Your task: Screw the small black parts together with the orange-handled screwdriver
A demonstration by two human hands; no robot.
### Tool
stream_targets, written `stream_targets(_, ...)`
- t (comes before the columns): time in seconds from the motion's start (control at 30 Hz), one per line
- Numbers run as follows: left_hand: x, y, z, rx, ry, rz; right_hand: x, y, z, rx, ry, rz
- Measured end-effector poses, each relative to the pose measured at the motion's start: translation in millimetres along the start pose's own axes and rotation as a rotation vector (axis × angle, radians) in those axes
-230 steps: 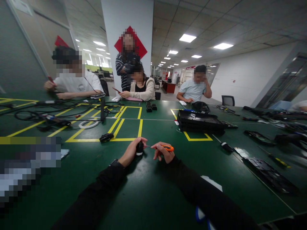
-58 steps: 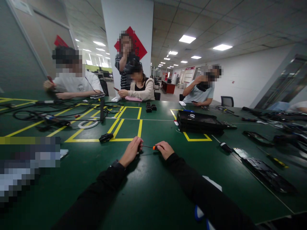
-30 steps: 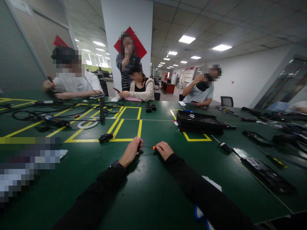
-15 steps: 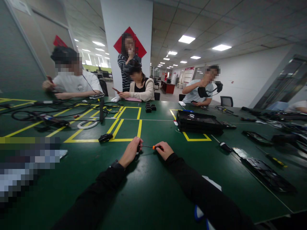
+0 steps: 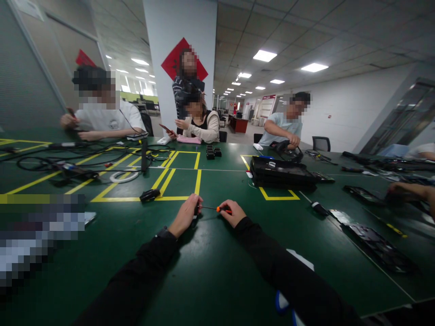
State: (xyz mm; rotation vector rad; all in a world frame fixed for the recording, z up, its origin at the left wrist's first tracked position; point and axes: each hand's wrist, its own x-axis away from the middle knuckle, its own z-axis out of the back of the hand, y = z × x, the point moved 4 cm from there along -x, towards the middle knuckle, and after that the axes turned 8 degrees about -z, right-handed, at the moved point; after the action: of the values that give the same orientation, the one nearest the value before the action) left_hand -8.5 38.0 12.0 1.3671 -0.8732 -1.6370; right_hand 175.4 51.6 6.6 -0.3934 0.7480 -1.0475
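My right hand (image 5: 233, 213) is closed round the orange and black handle of a screwdriver (image 5: 218, 209). Its thin shaft points left and lies level, with the tip at a small black part (image 5: 196, 213). Around that black part the fingers of my left hand (image 5: 186, 214) are wrapped, covering most of it, so its kind cannot be made out. Whether the tip sits in a screw is too small to see. Both hands rest low over the green table (image 5: 210, 280), a short gap apart.
A black plastic piece (image 5: 149, 195) lies beyond my left hand. Stacked black trays (image 5: 283, 172) stand right of centre, with a screwdriver (image 5: 319, 208) and a black panel (image 5: 377, 244) nearer me. Cables (image 5: 50, 163) spread at left. Several people sit or stand across the table.
My right fingers have shifted slightly on the screwdriver handle, showing more orange; my left hand has stayed put. At far right another person's hand has come in. The person opposite right has lowered a black headset.
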Motion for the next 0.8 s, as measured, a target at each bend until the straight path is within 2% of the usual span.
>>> stream_targets(0.17, 0.0, 0.4, -0.4, 0.006, 0.007, 0.010, 1.2, 0.6, 0.4, -0.043, 0.002, -0.058)
stream_targets(0.37, -0.5, -2.5, 0.1, 0.015, 0.020, 0.033, -3.1, 0.3, -0.8, 0.033, -0.021, 0.009)
stream_targets(0.63, 0.0, -0.9, -0.3, 0.013, 0.017, 0.006, 0.6, -3.9, 2.5, -0.050, -0.007, -0.061)
stream_targets(0.8, -0.3, 0.0, -0.2, 0.001, 0.013, 0.013, -3.3, -3.9, 1.6, -0.001, -0.029, -0.002)
